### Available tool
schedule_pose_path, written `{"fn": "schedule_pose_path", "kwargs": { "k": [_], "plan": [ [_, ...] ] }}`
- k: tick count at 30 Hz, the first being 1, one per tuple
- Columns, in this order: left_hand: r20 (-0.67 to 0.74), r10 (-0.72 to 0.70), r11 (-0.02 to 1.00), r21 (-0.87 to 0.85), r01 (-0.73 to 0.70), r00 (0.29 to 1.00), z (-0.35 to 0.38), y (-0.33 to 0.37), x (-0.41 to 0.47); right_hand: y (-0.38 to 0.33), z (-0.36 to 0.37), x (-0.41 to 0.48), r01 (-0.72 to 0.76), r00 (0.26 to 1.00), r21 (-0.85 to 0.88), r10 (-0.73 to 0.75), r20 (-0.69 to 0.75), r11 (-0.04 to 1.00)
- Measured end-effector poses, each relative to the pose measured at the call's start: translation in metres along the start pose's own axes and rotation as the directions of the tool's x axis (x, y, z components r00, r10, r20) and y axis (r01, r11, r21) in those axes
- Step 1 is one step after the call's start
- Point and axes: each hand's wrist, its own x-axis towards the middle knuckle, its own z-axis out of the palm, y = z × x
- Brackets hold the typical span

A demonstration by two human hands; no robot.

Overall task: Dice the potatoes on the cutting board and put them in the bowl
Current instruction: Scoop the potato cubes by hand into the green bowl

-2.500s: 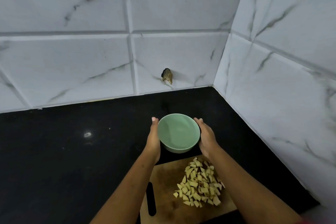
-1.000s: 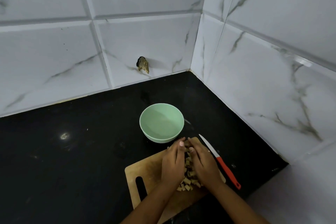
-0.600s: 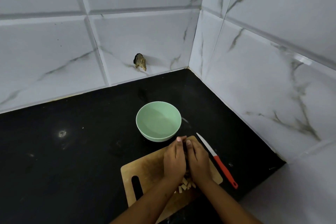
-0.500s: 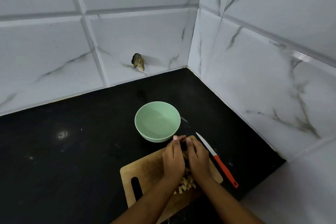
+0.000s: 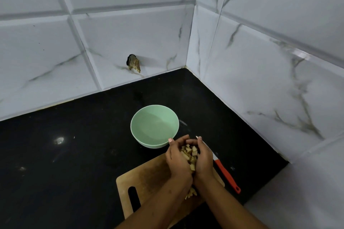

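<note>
A pale green bowl (image 5: 154,126) stands empty on the black counter, just beyond the wooden cutting board (image 5: 147,176). My left hand (image 5: 177,158) and my right hand (image 5: 203,158) are cupped together above the board's far end, fingers curled round a heap of diced potato (image 5: 190,153) between the palms. The fingertips are close to the bowl's near rim. A few loose potato pieces (image 5: 190,194) lie on the board under my wrists.
A knife with a red handle (image 5: 228,175) lies on the counter to the right of the board, its blade partly hidden by my right hand. Marble-tiled walls meet in a corner behind and to the right. The black counter (image 5: 65,154) stretches left.
My hands closed in on the pile, scooped up the diced potato and lifted it off the board toward the bowl. Earlier, both hands set the bowl down.
</note>
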Motion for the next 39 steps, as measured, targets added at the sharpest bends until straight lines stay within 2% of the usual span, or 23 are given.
{"fn": "schedule_pose_path", "kwargs": {
  "k": [3,10,14,20,25,29,34,36,39],
  "plan": [
    [-0.013,-0.027,0.999,-0.047,0.026,1.000,0.000,0.001,0.001,-0.002,0.001,0.001,-0.057,0.998,0.062,0.056,0.011,0.996],
    [-0.007,-0.047,0.984,-0.174,0.045,0.999,0.006,0.024,0.002,-0.029,0.015,-0.006,-0.066,0.995,0.227,0.047,0.087,0.972],
    [0.016,-0.012,0.968,-0.252,0.016,1.000,0.005,0.049,0.002,-0.046,0.033,-0.009,-0.091,0.988,0.238,0.059,0.140,0.967],
    [-0.043,0.063,0.955,-0.287,-0.073,0.997,0.001,0.090,0.039,-0.063,0.088,0.012,-0.076,0.980,0.095,0.057,0.192,0.993],
    [-0.090,0.053,0.974,-0.214,-0.071,0.995,-0.013,0.104,0.073,-0.057,0.125,0.034,0.012,0.977,-0.095,0.009,0.213,0.995],
    [-0.072,0.062,0.991,-0.115,-0.070,0.996,-0.025,0.101,0.084,-0.052,0.132,0.047,0.105,0.977,-0.302,-0.041,0.209,0.947],
    [0.009,0.098,0.988,-0.118,-0.097,0.995,-0.030,0.107,0.088,-0.054,0.132,0.049,0.233,0.962,-0.333,-0.166,0.217,0.914],
    [-0.004,0.141,0.978,-0.153,-0.140,0.990,-0.034,0.109,0.087,-0.054,0.127,0.050,0.339,0.928,-0.399,-0.234,0.289,0.852],
    [-0.066,0.232,0.961,-0.136,-0.239,0.970,-0.037,0.104,0.071,-0.063,0.111,0.047,0.427,0.851,-0.488,-0.156,0.501,0.761]
  ]
}}
